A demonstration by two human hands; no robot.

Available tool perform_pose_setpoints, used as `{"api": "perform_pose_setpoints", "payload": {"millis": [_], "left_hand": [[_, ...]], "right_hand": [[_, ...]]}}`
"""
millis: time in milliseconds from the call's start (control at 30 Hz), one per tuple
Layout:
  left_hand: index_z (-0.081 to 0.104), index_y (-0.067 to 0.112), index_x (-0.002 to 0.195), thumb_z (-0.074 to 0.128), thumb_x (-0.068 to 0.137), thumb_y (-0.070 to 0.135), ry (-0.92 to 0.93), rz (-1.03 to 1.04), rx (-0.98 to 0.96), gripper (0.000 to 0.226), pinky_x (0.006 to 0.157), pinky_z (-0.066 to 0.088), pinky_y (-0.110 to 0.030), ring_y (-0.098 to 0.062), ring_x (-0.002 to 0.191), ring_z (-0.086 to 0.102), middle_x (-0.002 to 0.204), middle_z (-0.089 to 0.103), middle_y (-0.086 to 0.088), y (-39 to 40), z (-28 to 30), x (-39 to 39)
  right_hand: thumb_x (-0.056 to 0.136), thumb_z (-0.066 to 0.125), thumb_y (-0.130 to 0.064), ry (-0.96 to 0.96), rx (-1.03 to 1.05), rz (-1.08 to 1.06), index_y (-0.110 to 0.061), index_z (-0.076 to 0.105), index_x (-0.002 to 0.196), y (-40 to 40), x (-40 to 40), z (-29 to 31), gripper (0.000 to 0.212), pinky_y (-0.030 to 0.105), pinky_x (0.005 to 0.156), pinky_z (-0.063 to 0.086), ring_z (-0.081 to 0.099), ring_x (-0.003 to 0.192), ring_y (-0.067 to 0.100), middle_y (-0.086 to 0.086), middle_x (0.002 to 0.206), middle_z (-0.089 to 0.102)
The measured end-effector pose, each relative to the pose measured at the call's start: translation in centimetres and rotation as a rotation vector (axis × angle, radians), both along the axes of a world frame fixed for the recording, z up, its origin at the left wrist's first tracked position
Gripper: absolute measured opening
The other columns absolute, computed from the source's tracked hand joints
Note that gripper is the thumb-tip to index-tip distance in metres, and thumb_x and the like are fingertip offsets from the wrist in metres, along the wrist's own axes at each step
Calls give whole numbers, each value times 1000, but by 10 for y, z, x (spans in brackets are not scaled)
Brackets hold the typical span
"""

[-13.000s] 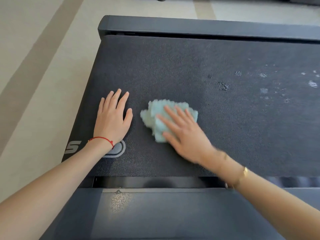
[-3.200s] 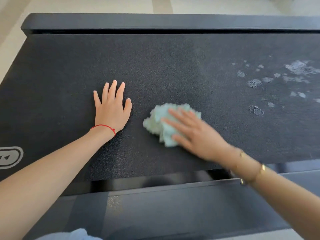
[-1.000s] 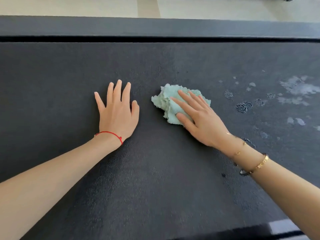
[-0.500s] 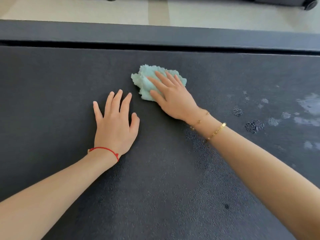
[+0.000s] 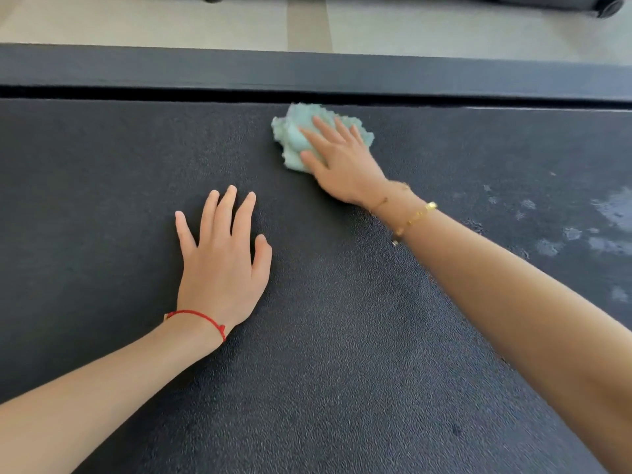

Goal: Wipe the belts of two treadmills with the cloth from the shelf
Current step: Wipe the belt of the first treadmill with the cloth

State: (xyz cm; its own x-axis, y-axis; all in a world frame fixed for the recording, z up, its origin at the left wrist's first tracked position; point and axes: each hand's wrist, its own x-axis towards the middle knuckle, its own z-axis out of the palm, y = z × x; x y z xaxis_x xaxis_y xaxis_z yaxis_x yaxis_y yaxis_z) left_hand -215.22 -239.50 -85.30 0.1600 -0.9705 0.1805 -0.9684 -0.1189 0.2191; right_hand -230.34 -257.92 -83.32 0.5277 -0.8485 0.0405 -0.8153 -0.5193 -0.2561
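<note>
Cloth: one, pale green, bunched into a lump with no clear long axis. It lies on the belt at the far edge, just beside the dark gap under the rail, a little right of the picture's middle.

Right hand: mine, flat on the cloth, fingers straight and spread, pointing away from me and slightly left. It presses the cloth down; nothing is curled round it. Two thin gold bracelets on that wrist.

Left hand: mine, palm down on the bare belt, fingers straight and a little apart, pointing away from me. It holds nothing. It sits well apart from the cloth, nearer to me and to the left. One red string round the wrist.

Belt: one in view, dark grey, pebbled texture, filling most of the frame; its long axis runs left to right across the picture. Several pale blotches at the right side; I cannot tell whether they are wet or worn.

Rail: one, dark, smooth, along the belt's far side.

Floor: pale, beyond the rail, with one tan stripe running away from me. A dark object with a wheel sits at the top right edge.
</note>
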Motion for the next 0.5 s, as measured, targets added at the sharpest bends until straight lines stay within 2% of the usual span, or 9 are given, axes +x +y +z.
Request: {"api": "perform_pose_setpoints", "payload": {"millis": [100, 267, 333, 500], "left_hand": [[32, 14, 152, 20, 94, 40, -3, -4, 9, 65, 117, 11, -65, -27, 150, 18, 160, 27, -10, 0, -1, 2], [33, 14, 152, 22, 94, 40, 7, -2, 5, 64, 117, 10, -65, -27, 150, 18, 159, 28, -10, 0, -1, 1], [33, 15, 152, 22, 94, 41, 15, -2, 9, 65, 117, 9, -65, -27, 150, 18, 159, 28, -10, -1, -1, 1], [35, 14, 151, 28, 96, 38, 53, 5, -3, 60, 118, 8, -64, -27, 150, 18, 159, 29, -9, 0, 0, 0]], "right_hand": [[105, 33, -40, -39, -28, 115, -30, 27, 152, 22, -40, -3, 49, 38, 121, 2, 11, 150, 27, 4, 162, 19], [105, 31, -41, 3, 21, -255, -20, 25, 154, -37, -85, -1, 53, 42, 120, 4, 11, 149, 34, 10, 163, 14], [104, 29, -42, 19, 14, -301, -23, 22, 154, -30, -78, -3, 54, 44, 121, 2, 7, 150, 34, 8, 163, 12], [101, 26, -47, -51, -15, -18, -28, 28, 153, 85, -84, -5, 55, 43, 121, 3, 11, 150, 29, 3, 162, 18]]}}
